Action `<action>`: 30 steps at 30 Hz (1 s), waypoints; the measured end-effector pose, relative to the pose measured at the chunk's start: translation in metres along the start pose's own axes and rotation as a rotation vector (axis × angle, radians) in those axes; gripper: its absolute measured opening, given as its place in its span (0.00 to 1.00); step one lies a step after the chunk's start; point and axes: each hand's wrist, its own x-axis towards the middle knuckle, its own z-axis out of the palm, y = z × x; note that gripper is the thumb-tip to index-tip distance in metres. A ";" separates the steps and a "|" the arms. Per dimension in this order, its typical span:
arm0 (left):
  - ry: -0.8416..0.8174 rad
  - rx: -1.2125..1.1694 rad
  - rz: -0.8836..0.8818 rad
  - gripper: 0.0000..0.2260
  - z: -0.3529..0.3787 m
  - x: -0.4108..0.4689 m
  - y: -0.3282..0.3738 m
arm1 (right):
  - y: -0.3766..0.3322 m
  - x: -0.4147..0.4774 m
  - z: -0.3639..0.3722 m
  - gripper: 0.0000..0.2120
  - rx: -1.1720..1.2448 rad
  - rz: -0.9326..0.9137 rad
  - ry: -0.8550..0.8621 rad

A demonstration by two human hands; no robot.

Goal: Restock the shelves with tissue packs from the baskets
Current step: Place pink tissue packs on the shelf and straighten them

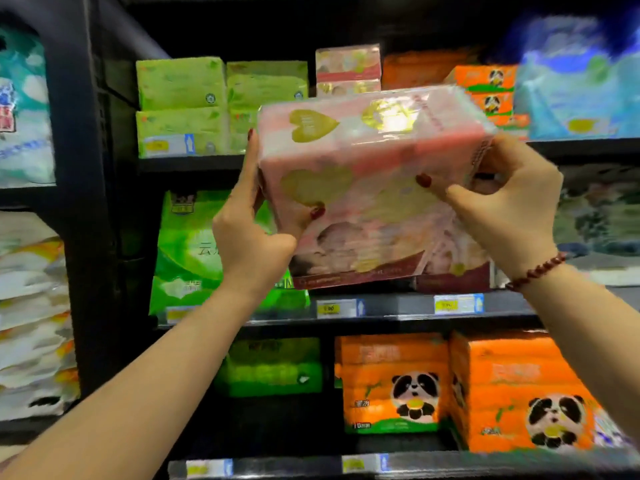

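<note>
A pink tissue pack (363,157) with gold hearts is held up in front of the black shelves, at the height of the upper shelf (194,162). My left hand (249,230) grips its left end, thumb on the front face and fingers up the side. My right hand (509,209) grips its right end, thumb on the front and fingers curled behind. Two more pink packs (348,69) lie stacked on the upper shelf just behind it. No basket is in view.
Green packs (180,105) fill the upper shelf's left, orange panda packs (485,84) and a blue pack (575,88) its right. The middle shelf (398,306) holds a green bag (187,251). Below stand orange panda packs (394,382). A black upright (79,202) stands left.
</note>
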 end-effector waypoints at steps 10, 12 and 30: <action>0.005 0.096 -0.012 0.38 0.061 -0.021 -0.082 | 0.085 -0.027 0.048 0.31 -0.023 -0.025 -0.014; -0.017 0.127 -0.020 0.39 0.070 -0.028 -0.094 | 0.102 -0.029 0.053 0.31 -0.009 -0.021 -0.049; -0.379 0.269 -0.183 0.63 0.139 -0.023 -0.136 | 0.207 -0.025 0.105 0.63 -0.115 0.044 -0.529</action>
